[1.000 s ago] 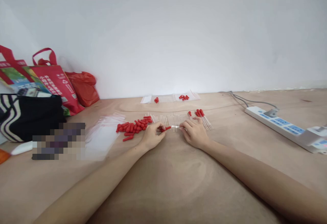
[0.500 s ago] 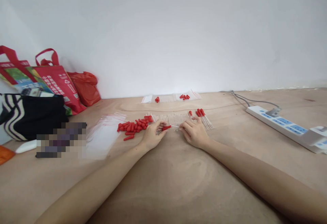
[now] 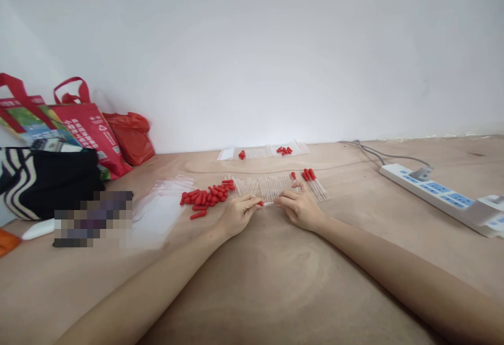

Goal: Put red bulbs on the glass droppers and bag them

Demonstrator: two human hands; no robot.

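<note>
My left hand [image 3: 237, 215] is closed on a red rubber dropper bulb [image 3: 260, 204], most of which its fingers cover. My right hand [image 3: 300, 208] pinches a thin clear glass tube [image 3: 268, 204] whose end meets the bulb. Behind both hands lies a row of similar glass tubes [image 3: 271, 187]. A pile of loose red bulbs [image 3: 202, 197] is left of my left hand. Just beyond my right hand are droppers with red bulbs [image 3: 309, 174] on their tubes.
Clear zip bags [image 3: 161, 211] lie at the left. Farther back, more bags [image 3: 260, 152] hold red bulbs and tubes. A white power strip [image 3: 437, 190] with cables stands at right. Shopping bags [image 3: 88, 129] and a black striped cloth bag [image 3: 59, 179] crowd the far left.
My left hand has shifted its grip, its fingers now covering more of the red bulb. Bulb and tube sit slightly lower in view, and my right hand keeps its pinch.
</note>
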